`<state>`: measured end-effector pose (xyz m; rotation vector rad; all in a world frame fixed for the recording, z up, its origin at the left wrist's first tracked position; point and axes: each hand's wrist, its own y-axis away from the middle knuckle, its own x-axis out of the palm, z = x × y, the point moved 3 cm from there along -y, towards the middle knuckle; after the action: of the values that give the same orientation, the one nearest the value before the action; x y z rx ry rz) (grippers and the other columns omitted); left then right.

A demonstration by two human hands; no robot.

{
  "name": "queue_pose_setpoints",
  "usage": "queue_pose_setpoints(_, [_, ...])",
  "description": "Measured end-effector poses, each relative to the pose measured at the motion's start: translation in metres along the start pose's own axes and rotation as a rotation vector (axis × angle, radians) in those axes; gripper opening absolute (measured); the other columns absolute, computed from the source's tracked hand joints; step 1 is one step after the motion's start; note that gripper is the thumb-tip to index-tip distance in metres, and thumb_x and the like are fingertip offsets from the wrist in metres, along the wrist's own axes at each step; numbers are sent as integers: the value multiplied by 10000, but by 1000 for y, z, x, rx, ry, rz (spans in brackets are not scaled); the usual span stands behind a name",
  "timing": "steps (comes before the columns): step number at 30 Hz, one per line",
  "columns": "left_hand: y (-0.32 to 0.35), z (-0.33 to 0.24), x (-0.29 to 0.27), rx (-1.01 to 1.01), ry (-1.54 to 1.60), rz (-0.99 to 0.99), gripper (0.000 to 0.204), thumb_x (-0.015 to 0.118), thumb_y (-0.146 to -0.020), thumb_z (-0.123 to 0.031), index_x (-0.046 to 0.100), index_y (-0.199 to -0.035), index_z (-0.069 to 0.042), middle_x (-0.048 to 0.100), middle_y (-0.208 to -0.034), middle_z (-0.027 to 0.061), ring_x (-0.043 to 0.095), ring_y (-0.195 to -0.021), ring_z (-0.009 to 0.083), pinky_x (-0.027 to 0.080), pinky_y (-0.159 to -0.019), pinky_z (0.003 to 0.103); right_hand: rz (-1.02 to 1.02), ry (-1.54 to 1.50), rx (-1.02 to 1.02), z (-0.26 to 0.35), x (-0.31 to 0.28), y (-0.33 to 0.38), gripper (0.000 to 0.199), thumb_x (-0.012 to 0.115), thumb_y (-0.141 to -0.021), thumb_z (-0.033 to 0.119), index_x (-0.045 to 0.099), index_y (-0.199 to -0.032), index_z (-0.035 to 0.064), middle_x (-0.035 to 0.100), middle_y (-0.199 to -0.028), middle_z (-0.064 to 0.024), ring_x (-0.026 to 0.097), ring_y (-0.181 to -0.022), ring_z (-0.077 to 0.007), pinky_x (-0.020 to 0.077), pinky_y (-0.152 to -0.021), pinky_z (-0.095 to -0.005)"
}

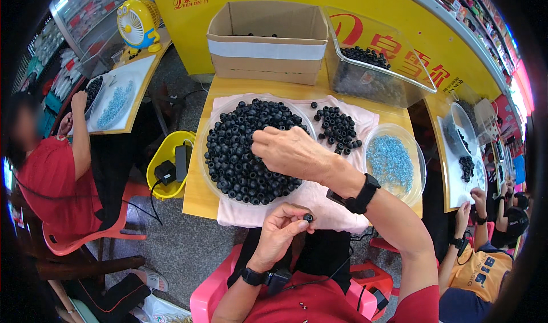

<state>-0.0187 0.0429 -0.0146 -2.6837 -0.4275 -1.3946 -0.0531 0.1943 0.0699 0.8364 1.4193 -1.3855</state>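
My left hand (pixel 282 231), close to the table's near edge, pinches one black bead (pixel 308 218) with a hole in it between thumb and fingertips. Over the large round bowl (pixel 201 146) of black beads (pixel 245 169), my right hand (pixel 291 152) is bent down with its fingers drawn together. Whatever those fingertips grip is hidden behind the hand. A loose group of black beads (pixel 338 128) lies on the pink cloth (pixel 337 200) right of the bowl. Farther right stands a transparent round tub (pixel 421 177) with small light-blue pieces (pixel 390 160) in it.
A cardboard box (pixel 265 66) and a transparent bin (pixel 377 92) of black beads stand at the table's back. A yellow basket (pixel 165 157) with black adapters sits left, below table height. People work at side tables left and right; a yellow fan (pixel 137 26) stands far left.
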Motion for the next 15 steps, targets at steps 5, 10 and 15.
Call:
queue_pose_setpoints(5, [0,-2,-1,22,-30,16,142,607,-873,3,581,-1013,-3,643,-989,119,631,-853,180,520,-789,316,-72,-276,208,-2,-20,16,132,624,-743,89,525,-819,44,571,-798,-100,600,-735,-298,478,-597,-402])
queue_pose_setpoints(10, [1,0,-2,36,-68,-18,161,609,-871,-3,579,-1030,-4,648,-990,117,633,-845,175,520,-789,309,-101,-414,327,-9,-16,33,149,630,-777,68,514,-854,13,604,-771,-130,619,-692,-302,483,-608,-375])
queue_pose_setpoints(15, [2,4,-1,29,-79,-14,162,608,-872,-6,580,-1032,-12,649,-993,120,633,-843,182,519,-789,313,-160,-692,514,-11,-13,45,126,635,-815,49,549,-887,-8,615,-742,-111,631,-681,-201,498,-623,-317])
